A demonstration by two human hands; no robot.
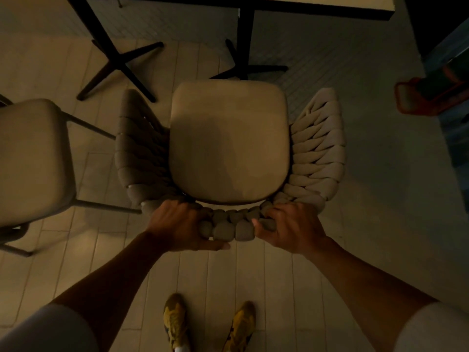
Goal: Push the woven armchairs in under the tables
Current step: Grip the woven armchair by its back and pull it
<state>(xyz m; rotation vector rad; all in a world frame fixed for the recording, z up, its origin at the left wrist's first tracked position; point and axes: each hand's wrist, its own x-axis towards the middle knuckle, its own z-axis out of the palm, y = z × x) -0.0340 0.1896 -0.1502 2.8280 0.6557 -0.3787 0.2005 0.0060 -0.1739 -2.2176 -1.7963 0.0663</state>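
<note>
Directly below the camera, a woven armchair (317,148) is seen from above, standing on a pale tiled floor (253,275) with its back toward the person and its open front toward a table (330,6) at the top of the view. Its beige seat cushion (228,143) is visible in full; no part of it is covered by the table top. The cushion's front edge is seen just at the feet of the nearer black pedestal base (250,47). A second black pedestal base (119,62) stands to the left, apart from the chair. The top of the chair's backrest (231,224), made of thick padded weave, is grasped at both ends. The left hand (177,224) is wrapped over it, fingers curled on the seat side, thumb under the outer side. The right hand (289,227) is clenched on it likewise, fingers tucked into the weave. Both forearms are extended; light sleeves are noted at the lower corners. A second chair (33,161) with a similar cushion stands to the left, near the armchair but not touching it. An orange-framed object (416,97) sits at the right edge; its identity cannot be told. Two yellow shoes (175,318) are recorded on the floor behind the backrest.
</note>
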